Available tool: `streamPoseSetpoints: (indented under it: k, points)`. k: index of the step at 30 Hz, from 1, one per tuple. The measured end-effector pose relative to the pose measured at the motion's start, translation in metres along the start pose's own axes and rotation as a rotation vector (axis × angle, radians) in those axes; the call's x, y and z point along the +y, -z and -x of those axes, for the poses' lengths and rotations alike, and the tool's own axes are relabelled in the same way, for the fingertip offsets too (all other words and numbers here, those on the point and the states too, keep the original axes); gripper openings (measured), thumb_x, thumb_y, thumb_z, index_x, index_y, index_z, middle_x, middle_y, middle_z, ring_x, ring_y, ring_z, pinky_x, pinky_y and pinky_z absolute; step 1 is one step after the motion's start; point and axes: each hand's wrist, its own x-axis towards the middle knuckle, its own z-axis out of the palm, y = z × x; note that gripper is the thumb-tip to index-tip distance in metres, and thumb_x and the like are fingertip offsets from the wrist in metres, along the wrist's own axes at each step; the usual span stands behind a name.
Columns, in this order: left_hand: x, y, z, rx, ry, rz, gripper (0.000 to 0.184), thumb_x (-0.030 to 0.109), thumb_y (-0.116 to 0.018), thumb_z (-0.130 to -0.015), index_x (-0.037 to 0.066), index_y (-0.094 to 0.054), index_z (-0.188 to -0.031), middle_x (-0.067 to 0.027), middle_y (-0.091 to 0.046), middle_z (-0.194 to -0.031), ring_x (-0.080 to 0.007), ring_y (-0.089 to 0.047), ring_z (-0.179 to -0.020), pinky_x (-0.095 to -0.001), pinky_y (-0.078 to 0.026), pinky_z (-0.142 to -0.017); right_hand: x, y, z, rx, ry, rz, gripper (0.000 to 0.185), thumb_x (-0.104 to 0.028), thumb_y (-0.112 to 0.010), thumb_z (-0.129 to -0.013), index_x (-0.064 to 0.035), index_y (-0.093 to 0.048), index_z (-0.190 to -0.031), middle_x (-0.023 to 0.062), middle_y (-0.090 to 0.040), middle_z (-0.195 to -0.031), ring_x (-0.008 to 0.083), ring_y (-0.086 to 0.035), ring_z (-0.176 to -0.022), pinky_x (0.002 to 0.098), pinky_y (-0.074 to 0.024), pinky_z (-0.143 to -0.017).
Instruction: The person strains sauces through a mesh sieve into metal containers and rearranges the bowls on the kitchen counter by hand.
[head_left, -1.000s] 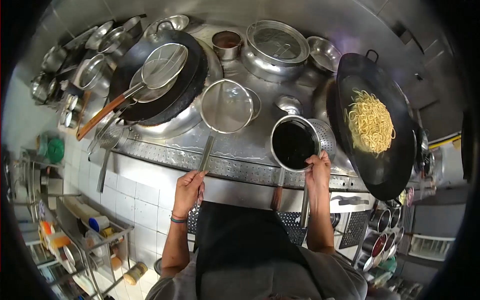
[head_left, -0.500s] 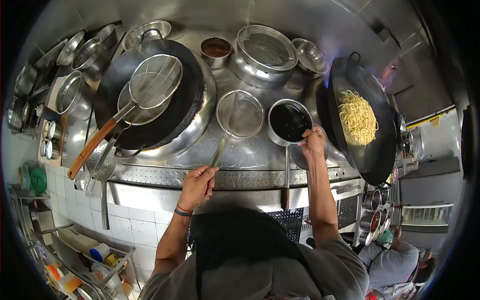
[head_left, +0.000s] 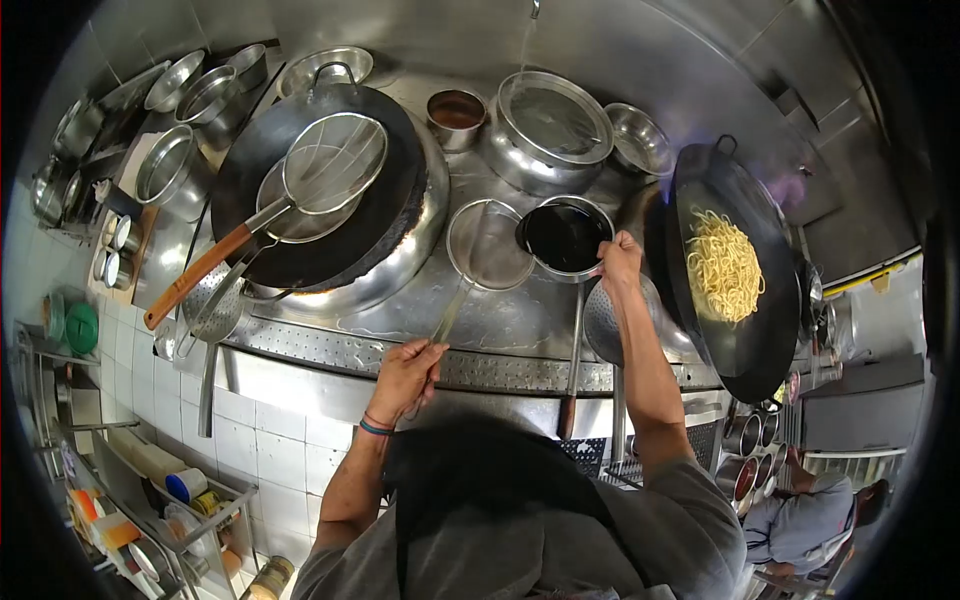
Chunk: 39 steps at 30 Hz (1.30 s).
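My left hand (head_left: 408,378) is closed around the handle of a round fine-mesh strainer (head_left: 490,245), held low over the steel stove top. With my right hand (head_left: 622,262) I grip the right rim of a round metal pot (head_left: 567,237) of dark liquid. The pot's left rim meets or overlaps the strainer's right edge. Below the pot runs a long handle (head_left: 575,350) with a brown end; I cannot tell whether it belongs to the pot. Partly hidden by my right forearm is a perforated skimmer (head_left: 603,320).
To the right, a tilted wok (head_left: 745,350) holds noodles (head_left: 724,265). On the left, a large wok (head_left: 235,160) carries wire strainers (head_left: 335,165). Behind stand a lidded-looking pot (head_left: 556,115), a small pot of reddish-brown contents (head_left: 456,108) and a bowl (head_left: 640,138). Another person (head_left: 800,525) is at lower right.
My right hand has shifted the pot leftward to the strainer, closing the gap between them. The camera view has shifted slightly. Water now runs from a spout at the back.
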Motion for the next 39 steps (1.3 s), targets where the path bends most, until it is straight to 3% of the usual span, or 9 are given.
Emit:
streamPoseSetpoints:
  k: [20,29,32,39]
  points:
    - [0.001,0.001,0.000,0.001,0.017,0.016,0.022,0.024,-0.059,-0.098,0.006,-0.067,-0.091,0.0000,-0.054,-0.059,-0.0076,-0.047,-0.037,-0.0222,-0.035,-0.031,-0.003,-0.017,-0.021,0.038,0.072,0.239,0.025,0.008,-0.050,-0.070,-0.0104,-0.035,-0.061,0.0026,-0.042,-0.055,0.0141,-0.041,-0.035,0.0336,-0.0401,-0.025]
    - [0.002,0.002,-0.001,-0.005,0.018,0.015,0.022,0.023,-0.059,-0.099,0.005,-0.067,-0.091,0.0003,-0.053,-0.057,-0.0076,-0.046,-0.036,-0.0225,-0.035,-0.031,0.003,-0.024,-0.031,0.155,0.220,0.549,0.015,0.002,-0.052,-0.070,-0.0049,-0.042,-0.061,0.0078,-0.052,-0.058,0.0190,-0.054,-0.044,0.0373,-0.0494,-0.035]
    - [0.004,0.002,-0.001,-0.009,0.021,0.019,0.022,0.023,-0.058,-0.099,0.004,-0.068,-0.091,0.0004,-0.053,-0.057,-0.0075,-0.046,-0.036,-0.0225,-0.035,-0.031,-0.009,-0.032,-0.025,0.195,0.153,0.643,0.014,0.001,-0.052,-0.070,-0.0040,-0.042,-0.061,0.0110,-0.055,-0.057,0.0222,-0.059,-0.046,0.0393,-0.0513,-0.038]
    - [0.004,0.001,-0.001,-0.015,0.022,-0.007,0.023,0.024,-0.058,-0.099,0.004,-0.067,-0.093,0.0001,-0.053,-0.057,-0.0073,-0.046,-0.037,-0.0223,-0.034,-0.031,-0.020,-0.042,-0.018,0.196,0.358,0.860,0.010,0.000,-0.050,-0.069,-0.0033,-0.044,-0.063,0.0164,-0.056,-0.058,0.0301,-0.062,-0.048,0.0438,-0.0521,-0.046]
